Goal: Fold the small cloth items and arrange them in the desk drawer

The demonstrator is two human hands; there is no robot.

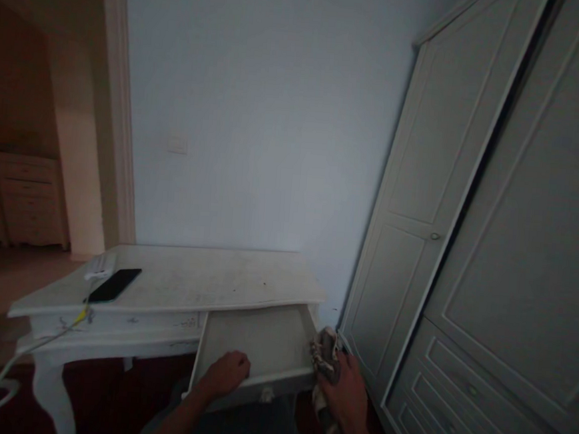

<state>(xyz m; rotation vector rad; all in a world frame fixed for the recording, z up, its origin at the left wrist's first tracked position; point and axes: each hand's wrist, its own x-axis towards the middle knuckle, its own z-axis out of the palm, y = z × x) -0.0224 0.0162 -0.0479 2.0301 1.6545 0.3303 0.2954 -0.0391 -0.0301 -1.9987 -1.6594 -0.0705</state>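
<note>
A white drawer is pulled out from the white desk, and its inside is bare. My left hand is curled closed over the left part of the drawer's front edge; whether its fingers grip the edge or anything else is hidden. At the drawer's right side, my right hand is closed around a crumpled, grey and cream cloth. Part of the cloth lies against the outer right side near the front corner, and a loose end hangs below the hand.
On the desk's left end lie a black phone and a white object. A pale cable with a yellow part drops off that edge. A grey wardrobe stands close on the right. At the left is a doorway.
</note>
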